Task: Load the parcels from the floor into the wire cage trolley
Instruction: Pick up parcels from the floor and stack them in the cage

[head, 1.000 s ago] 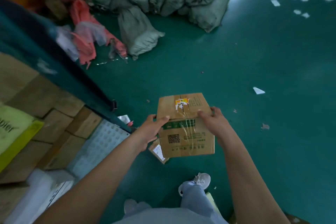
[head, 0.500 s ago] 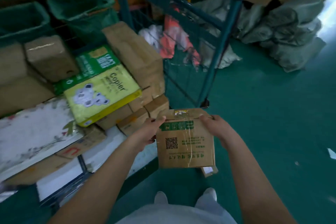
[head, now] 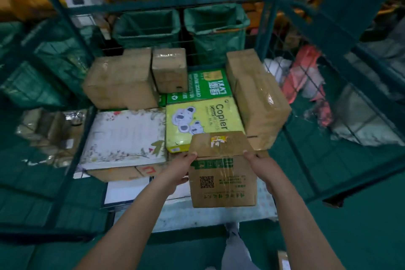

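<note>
While both hands clamp it, cardboard box [head: 221, 169] hangs at open front of cage trolley [head: 268, 17], above stacked parcels, near copier paper pack [head: 203, 120]. Left hand [head: 178, 171] and right hand [head: 262, 166]: each grip holding box at upper side edges. Likely light, stiff; glossy tape may slip, so hold by corners, not flaps. Box underside hidden. Trolley base mostly covered. Small label [head: 218, 140] unreadable. Frame edges blurred.
</note>
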